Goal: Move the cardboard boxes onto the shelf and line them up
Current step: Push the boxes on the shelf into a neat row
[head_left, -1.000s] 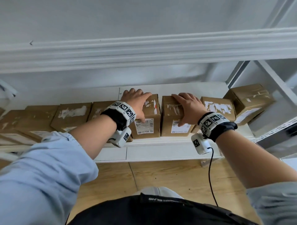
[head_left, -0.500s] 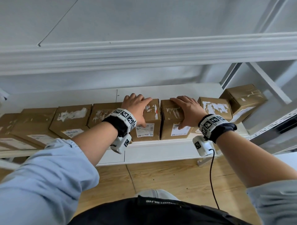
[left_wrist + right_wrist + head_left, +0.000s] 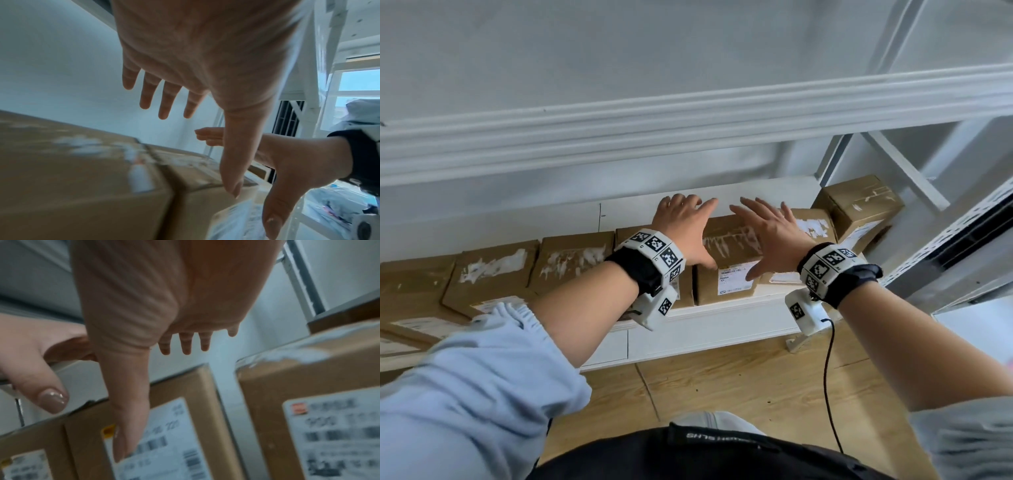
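Several brown cardboard boxes stand in a row on the white shelf (image 3: 722, 318). My left hand (image 3: 681, 226) and right hand (image 3: 767, 233) hover side by side, fingers straight and spread, holding nothing. They are over the labelled box (image 3: 729, 260) and the box to its left, mostly hidden by my left wrist. The left wrist view shows my left hand (image 3: 185, 73) above a box top (image 3: 82, 178). In the right wrist view my right thumb (image 3: 127, 418) hangs before a labelled box (image 3: 185, 426). Further right sit another box (image 3: 813, 226) and a tilted box (image 3: 859, 209).
More boxes (image 3: 575, 257) (image 3: 493, 270) fill the shelf's left side. A white moulding juts from the wall above. A metal rack (image 3: 962, 246) with a diagonal brace stands at the right. Below lies a wooden floor (image 3: 722, 394), and a black cable (image 3: 828, 377) hangs from my right wrist.
Both hands have lifted off the two box tops they rested on. Their fingers have straightened and spread, and the hands have come closer together.
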Motion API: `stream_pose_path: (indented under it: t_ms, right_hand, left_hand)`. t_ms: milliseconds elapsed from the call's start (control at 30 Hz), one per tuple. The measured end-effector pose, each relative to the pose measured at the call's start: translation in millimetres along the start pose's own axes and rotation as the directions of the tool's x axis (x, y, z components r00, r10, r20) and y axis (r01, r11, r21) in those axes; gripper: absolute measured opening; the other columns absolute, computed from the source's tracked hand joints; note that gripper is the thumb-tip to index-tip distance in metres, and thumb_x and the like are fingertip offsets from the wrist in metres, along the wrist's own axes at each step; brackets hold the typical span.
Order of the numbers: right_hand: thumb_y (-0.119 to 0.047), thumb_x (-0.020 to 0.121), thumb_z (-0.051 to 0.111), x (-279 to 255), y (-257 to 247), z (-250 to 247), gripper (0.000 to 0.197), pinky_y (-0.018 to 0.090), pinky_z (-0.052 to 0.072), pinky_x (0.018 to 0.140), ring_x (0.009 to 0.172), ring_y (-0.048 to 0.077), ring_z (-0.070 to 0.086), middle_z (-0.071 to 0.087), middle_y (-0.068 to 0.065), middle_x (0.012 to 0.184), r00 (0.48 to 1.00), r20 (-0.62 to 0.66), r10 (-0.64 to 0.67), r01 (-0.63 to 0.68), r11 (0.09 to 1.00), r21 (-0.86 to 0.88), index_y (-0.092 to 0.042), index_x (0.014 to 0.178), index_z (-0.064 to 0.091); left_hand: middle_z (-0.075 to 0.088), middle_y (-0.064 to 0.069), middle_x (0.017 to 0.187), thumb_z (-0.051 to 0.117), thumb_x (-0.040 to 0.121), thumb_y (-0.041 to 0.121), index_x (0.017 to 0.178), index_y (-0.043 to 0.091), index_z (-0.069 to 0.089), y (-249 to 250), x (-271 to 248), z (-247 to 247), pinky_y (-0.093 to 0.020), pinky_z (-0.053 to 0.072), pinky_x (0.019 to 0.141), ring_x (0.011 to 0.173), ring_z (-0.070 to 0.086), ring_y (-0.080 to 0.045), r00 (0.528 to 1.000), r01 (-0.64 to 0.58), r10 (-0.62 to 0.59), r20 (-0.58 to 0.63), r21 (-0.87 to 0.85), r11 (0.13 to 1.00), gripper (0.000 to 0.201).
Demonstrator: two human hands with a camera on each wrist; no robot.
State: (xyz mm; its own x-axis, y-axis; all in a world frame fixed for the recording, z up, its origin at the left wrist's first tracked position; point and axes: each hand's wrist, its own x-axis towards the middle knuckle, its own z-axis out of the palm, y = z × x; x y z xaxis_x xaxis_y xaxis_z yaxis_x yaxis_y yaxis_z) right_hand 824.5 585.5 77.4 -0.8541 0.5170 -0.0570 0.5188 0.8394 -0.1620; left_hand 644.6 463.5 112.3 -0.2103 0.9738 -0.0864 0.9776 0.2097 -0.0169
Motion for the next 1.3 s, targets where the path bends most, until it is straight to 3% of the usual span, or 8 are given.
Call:
stream_pose_path:
  t_ms: [200,300,400,533,667,800,967,1300]
  right_hand:
    - [-0.05,0.048,0.095,-53,80,-26,0.137,0.061,0.004,0.119,0.152,0.025,0.007,0.009,-0.001,0.166,0.99,-0.034,0.14,-0.139,0.99,0.034,-0.034,0.157,0.014]
    - [-0.054,0.047,0.093,-69,127,-41,0.135,0.064,0.005,0.119,0.151,0.027,0.011,0.015,0.003,0.165,0.984,-0.048,0.174,-0.176,0.983,-0.053,-0.032,0.157,0.019]
    - [-0.048,0.052,0.093,-68,165,-50,0.133,0.06,0.003,0.12,0.151,0.028,0.011,0.012,0.001,0.166,0.974,0.005,0.226,-0.22,0.954,-0.205,-0.032,0.158,0.015]
    - [-0.039,0.052,0.096,-45,192,-46,0.136,0.06,0.003,0.12,0.151,0.029,0.009,0.011,0.0,0.166,0.965,0.064,0.254,-0.234,0.946,-0.226,-0.032,0.158,0.01]
    - [-0.035,0.056,0.095,-25,200,-35,0.136,0.061,0.007,0.12,0.151,0.029,0.007,0.009,0.0,0.165,0.971,0.105,0.216,-0.181,0.945,-0.273,-0.03,0.158,0.005]
    - [-0.034,0.054,0.093,-14,201,-29,0.13,0.056,0.017,0.118,0.143,0.031,0.026,0.029,0.007,0.152,0.98,0.037,0.197,-0.181,0.947,-0.264,-0.027,0.156,0.012]
    - [-0.037,0.044,0.094,-14,196,-31,0.123,0.051,0.029,0.112,0.127,0.03,0.044,0.037,0.008,0.137,0.977,0.054,0.206,-0.186,0.949,-0.253,-0.028,0.147,0.027]
    - [-0.041,0.041,0.095,-39,182,-27,0.126,0.05,0.038,0.106,0.118,0.028,0.05,0.04,0.005,0.132,0.98,0.035,0.194,-0.178,0.948,-0.262,-0.03,0.147,0.029]
  left_hand:
    - [0.042,-0.006,0.148,0.084,0.052,0.071,0.154,0.027,0.02,61,34,1,-0.048,0.031,0.113,0.132,0.041,-0.031,0.997,-0.082,0.082,-0.005,-0.028,0.996,0.128]
    - [0.041,-0.007,0.148,0.084,0.054,0.07,0.154,0.027,0.019,93,53,1,-0.048,0.03,0.114,0.134,0.04,-0.031,0.995,-0.101,0.102,0.024,-0.023,0.995,0.128]
    - [0.039,-0.008,0.149,0.085,0.055,0.067,0.154,0.027,0.019,122,72,3,-0.048,0.03,0.114,0.134,0.039,-0.032,0.993,-0.109,0.11,0.049,-0.015,0.994,0.126]
    - [0.028,-0.007,0.158,0.086,0.057,0.065,0.156,0.027,0.012,141,91,13,-0.052,0.024,0.117,0.141,0.03,-0.033,0.991,-0.089,0.085,0.106,0.031,0.996,0.129]
    - [0.024,-0.006,0.161,0.086,0.061,0.058,0.156,0.027,0.009,144,102,27,-0.055,0.016,0.12,0.145,0.025,-0.033,0.984,-0.058,0.049,0.169,0.046,0.997,0.126]
    - [0.039,-0.007,0.149,0.087,0.06,0.053,0.154,0.019,0.02,143,109,34,-0.047,0.029,0.114,0.134,0.04,-0.03,0.991,-0.038,0.032,0.127,0.05,0.998,0.12]
    - [0.045,-0.007,0.142,0.087,0.057,0.06,0.15,0.015,0.03,141,108,33,-0.045,0.035,0.11,0.128,0.046,-0.029,0.993,-0.019,0.012,0.113,0.064,0.998,0.118]
    - [0.053,-0.006,0.131,0.083,0.053,0.071,0.14,0.015,0.043,136,98,32,-0.043,0.039,0.105,0.12,0.052,-0.027,0.995,0.009,-0.018,0.096,0.089,0.996,0.111]
